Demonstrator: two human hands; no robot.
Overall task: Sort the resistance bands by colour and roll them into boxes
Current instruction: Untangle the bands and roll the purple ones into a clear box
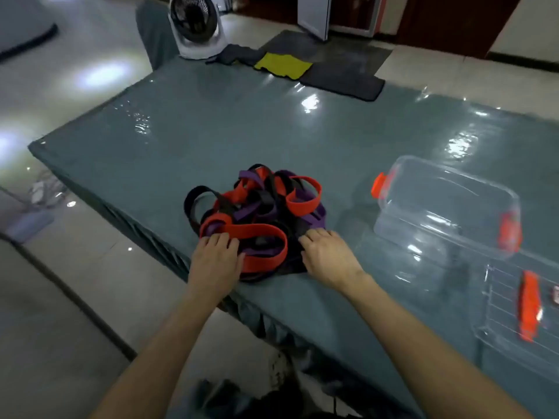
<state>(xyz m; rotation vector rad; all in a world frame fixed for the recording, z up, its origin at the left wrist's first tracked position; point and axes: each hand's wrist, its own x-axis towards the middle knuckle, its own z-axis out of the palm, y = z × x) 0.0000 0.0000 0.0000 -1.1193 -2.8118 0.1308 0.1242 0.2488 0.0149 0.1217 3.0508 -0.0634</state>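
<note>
My left hand [216, 258] and right hand [326, 255] lay curled on the tangled bands [260, 204], grip unclear; freeing the front red band [257, 232] slowly seemed wisest.

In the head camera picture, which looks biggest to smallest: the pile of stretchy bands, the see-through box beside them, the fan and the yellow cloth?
1. pile of bands and clear box: about alike, no ranking.
2. fan.
3. yellow cloth.
The fan and cloth sit farther away, so they may really be bigger.
</note>
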